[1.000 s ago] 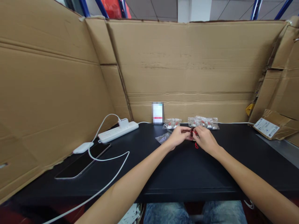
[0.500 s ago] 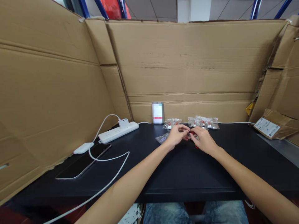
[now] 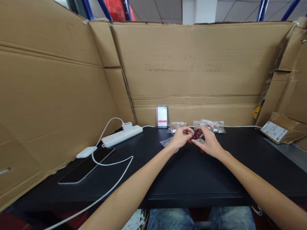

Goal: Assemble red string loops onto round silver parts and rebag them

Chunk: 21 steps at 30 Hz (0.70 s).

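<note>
In the head view, my right hand (image 3: 209, 141) curves its thumb and fingers around a small round item (image 3: 200, 140), silvery below and dark with a red streak above. Its exact kind is too small to make out. My left hand (image 3: 181, 136) has its fingers drawn together at the left edge of that item; whatever they pinch is hidden. A little red loop (image 3: 202, 151) shows just below my right hand. Behind my left hand lies a clear bag with silvery and red pieces (image 3: 174, 126), and a crumpled clear bag (image 3: 166, 142) is beside the wrist.
More clear bags with silvery and red pieces (image 3: 216, 127) lie at the back. A lit phone (image 3: 162, 117) leans on the cardboard wall (image 3: 192, 64). Leftward are a white power strip (image 3: 122, 135), a dark tablet-like device (image 3: 86, 166) and a white cable (image 3: 115, 184). A brown package (image 3: 285, 129) sits right.
My right fingers have spread wider around the small round item, and its silvery part now shows between them. My left hand has stayed nearly in place.
</note>
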### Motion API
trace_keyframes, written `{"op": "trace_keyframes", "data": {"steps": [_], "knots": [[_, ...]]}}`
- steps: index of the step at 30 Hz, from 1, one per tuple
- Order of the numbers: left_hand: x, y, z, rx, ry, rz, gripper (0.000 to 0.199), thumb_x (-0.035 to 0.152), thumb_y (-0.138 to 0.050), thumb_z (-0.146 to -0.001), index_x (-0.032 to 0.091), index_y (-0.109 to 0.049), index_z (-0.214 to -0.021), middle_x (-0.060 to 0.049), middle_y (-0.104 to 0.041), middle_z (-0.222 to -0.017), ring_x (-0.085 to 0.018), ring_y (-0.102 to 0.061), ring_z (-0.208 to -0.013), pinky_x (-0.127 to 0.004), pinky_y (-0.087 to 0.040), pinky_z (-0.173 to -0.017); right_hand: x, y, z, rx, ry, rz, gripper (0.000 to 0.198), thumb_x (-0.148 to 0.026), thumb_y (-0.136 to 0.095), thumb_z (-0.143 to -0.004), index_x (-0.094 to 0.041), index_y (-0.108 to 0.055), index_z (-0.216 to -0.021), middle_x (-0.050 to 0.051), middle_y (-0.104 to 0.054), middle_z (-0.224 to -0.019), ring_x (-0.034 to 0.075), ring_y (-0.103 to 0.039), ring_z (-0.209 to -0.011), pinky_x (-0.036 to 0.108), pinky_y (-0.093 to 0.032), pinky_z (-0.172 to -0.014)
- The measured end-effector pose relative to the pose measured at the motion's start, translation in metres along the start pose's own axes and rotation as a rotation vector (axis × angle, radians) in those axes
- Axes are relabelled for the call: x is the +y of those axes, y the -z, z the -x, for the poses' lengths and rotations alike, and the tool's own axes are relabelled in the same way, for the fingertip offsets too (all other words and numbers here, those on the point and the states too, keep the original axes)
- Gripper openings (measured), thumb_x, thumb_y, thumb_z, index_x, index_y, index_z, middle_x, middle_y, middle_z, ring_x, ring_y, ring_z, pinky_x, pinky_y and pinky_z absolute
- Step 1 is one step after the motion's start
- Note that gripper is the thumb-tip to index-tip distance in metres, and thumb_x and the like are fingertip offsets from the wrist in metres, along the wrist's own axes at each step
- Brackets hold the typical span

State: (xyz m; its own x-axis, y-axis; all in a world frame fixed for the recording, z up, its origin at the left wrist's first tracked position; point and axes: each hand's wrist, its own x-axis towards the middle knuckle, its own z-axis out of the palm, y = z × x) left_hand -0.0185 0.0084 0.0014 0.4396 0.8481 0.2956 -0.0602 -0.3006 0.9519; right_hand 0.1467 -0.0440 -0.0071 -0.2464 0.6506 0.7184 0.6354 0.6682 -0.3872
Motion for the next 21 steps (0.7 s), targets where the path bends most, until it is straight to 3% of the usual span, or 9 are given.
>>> {"op": "trace_keyframes", "data": {"steps": [5, 13, 17, 21], "knots": [[0.0, 0.003, -0.001, 0.039, 0.011, -0.062, 0.007, 0.008, -0.059, -0.072, 0.012, -0.059, -0.077, 0.002, -0.057, -0.06, -0.007, -0.053, -0.046, -0.02, -0.049, -0.046, 0.0, 0.0, 0.0, -0.038, -0.001, 0.002, 0.038, -0.024, -0.067, -0.077, -0.022, -0.051, -0.111, 0.003, -0.061, -0.087, 0.017, -0.06, -0.077, 0.032, -0.052, -0.074], [-0.005, 0.006, -0.003, 0.113, 0.017, -0.165, 0.004, 0.014, -0.058, -0.075, 0.014, -0.059, -0.079, 0.001, -0.055, -0.065, -0.009, -0.052, -0.051, -0.021, -0.047, -0.045, -0.001, -0.001, 0.0, -0.021, 0.018, 0.022, 0.037, -0.025, -0.066, -0.076, -0.021, -0.052, -0.11, 0.003, -0.06, -0.085, 0.017, -0.058, -0.074, 0.032, -0.051, -0.072], [-0.001, 0.005, 0.0, 0.137, -0.105, -0.345, 0.018, 0.031, -0.057, -0.083, 0.015, -0.064, -0.078, -0.004, -0.062, -0.075, -0.014, -0.058, -0.066, -0.022, -0.048, -0.055, -0.001, 0.001, 0.0, -0.015, 0.023, 0.038, 0.035, -0.026, -0.064, -0.077, -0.021, -0.054, -0.11, 0.004, -0.06, -0.085, 0.018, -0.057, -0.074, 0.033, -0.05, -0.071], [0.005, 0.0, 0.005, 0.018, -0.213, -0.47, 0.024, 0.036, -0.055, -0.085, 0.016, -0.067, -0.081, -0.003, -0.065, -0.073, -0.014, -0.058, -0.066, -0.024, -0.045, -0.062, -0.002, 0.001, 0.0, -0.018, 0.035, 0.054, 0.034, -0.022, -0.062, -0.077, -0.021, -0.055, -0.111, 0.004, -0.06, -0.086, 0.019, -0.057, -0.075, 0.033, -0.048, -0.071]]}}
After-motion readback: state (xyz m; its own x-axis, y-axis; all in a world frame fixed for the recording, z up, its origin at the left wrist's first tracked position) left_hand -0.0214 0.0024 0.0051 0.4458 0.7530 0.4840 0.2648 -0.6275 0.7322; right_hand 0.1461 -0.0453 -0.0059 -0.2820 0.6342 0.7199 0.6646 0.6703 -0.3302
